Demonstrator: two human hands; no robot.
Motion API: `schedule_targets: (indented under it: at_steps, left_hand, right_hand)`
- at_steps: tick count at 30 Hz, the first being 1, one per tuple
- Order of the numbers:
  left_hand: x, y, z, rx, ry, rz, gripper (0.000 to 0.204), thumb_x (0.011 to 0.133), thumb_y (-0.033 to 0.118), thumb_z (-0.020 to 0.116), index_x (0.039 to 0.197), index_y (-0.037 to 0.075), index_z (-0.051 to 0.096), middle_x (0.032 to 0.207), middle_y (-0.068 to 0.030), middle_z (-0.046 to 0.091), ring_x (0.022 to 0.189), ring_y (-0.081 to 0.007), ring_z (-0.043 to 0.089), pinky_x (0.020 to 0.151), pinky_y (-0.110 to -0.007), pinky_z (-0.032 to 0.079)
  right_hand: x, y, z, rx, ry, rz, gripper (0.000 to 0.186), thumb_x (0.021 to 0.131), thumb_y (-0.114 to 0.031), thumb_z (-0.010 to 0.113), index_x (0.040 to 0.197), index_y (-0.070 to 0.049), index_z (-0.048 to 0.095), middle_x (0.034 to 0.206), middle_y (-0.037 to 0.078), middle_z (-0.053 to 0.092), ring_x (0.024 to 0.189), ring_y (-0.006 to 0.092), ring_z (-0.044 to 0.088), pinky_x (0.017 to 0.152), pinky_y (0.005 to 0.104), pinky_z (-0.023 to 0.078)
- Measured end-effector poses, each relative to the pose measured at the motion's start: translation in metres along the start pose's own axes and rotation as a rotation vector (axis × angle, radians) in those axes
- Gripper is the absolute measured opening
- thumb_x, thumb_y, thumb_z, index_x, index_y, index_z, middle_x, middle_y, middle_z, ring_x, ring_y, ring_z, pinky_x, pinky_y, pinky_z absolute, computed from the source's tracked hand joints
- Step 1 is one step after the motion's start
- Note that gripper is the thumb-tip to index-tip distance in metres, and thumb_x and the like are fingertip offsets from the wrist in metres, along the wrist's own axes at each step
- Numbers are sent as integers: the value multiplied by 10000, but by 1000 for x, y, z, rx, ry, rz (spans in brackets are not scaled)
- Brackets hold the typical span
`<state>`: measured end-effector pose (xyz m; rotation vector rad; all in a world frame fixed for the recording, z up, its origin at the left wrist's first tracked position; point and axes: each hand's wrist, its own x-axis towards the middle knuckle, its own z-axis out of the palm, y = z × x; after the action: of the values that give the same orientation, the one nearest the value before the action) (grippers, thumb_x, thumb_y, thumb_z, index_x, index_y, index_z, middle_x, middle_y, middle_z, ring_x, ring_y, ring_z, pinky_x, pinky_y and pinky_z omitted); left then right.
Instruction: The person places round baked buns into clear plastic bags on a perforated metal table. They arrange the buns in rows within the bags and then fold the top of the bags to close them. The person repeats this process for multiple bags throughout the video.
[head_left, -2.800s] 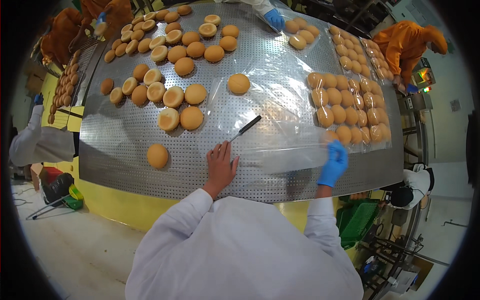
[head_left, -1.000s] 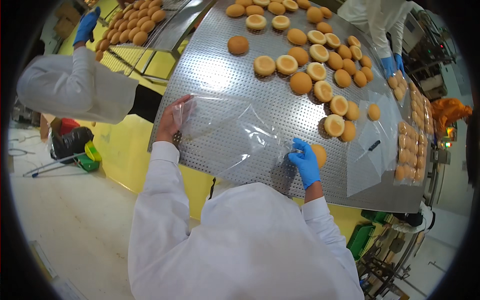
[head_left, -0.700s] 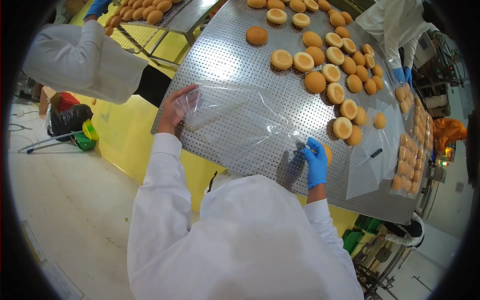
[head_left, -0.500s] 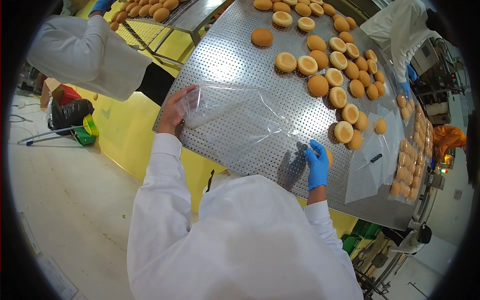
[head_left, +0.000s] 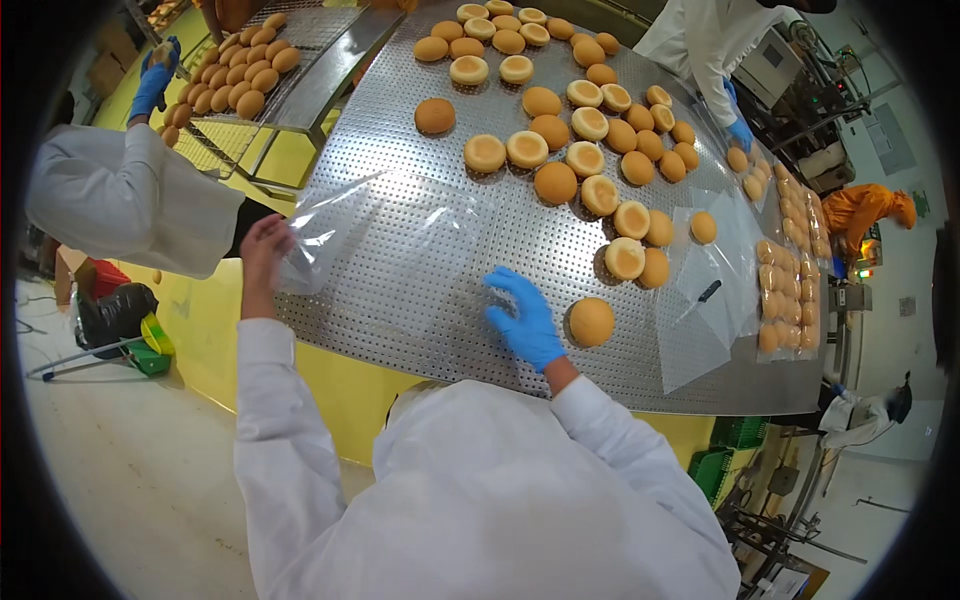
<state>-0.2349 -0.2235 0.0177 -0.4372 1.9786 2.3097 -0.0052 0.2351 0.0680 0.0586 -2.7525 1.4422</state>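
Observation:
At the left edge of the perforated metal table, my bare left hand (head_left: 268,245) is closed on the end of a clear plastic bag (head_left: 385,235), its fingers slightly blurred. The bag lies flat and glossy across the metal, stretching toward the middle. My right hand (head_left: 525,318), in a blue glove, is over the table near its front edge, fingers apart and holding nothing. Just right of it, apart from the glove, rests a golden round bun (head_left: 591,322). Beyond it, several more buns (head_left: 625,258) lie loose, some with the pale side up.
More clear bags (head_left: 690,340) lie flat on the right, with a small dark object (head_left: 709,291) on top. Packed buns (head_left: 780,300) line the right edge. A co-worker (head_left: 700,50) leans in at the far right; another (head_left: 125,190) stands left beside a rack of buns (head_left: 235,75).
My right hand has left the bun and moved left, its fingers now spread. My left hand still has the bag's end and has shifted left. The whole view has turned somewhat.

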Motion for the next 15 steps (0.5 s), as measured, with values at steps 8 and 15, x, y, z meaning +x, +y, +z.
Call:
schedule_targets:
  at_steps: [8,15]
  left_hand:
    - [-64,20,124,803,228,639,333,836,152,755,1119,15,646,1020,-138,657,969,-328,636,856,-413,505]
    - [-271,-75,220,1179,-613,745,570,890,362,702,1367,69,596,1525,-242,431,1468,-379,336,1181,-630,213]
  right_hand:
    - [-6,-15,50,-485,-436,-6,713,952,-387,594,1562,-111,351,1606,199,335,1484,349,331,1210,466,290]
    - [60,21,-29,-7,-51,218,434,902,-284,700,1289,-96,645,1288,170,648,1242,344,592,1083,433,445]
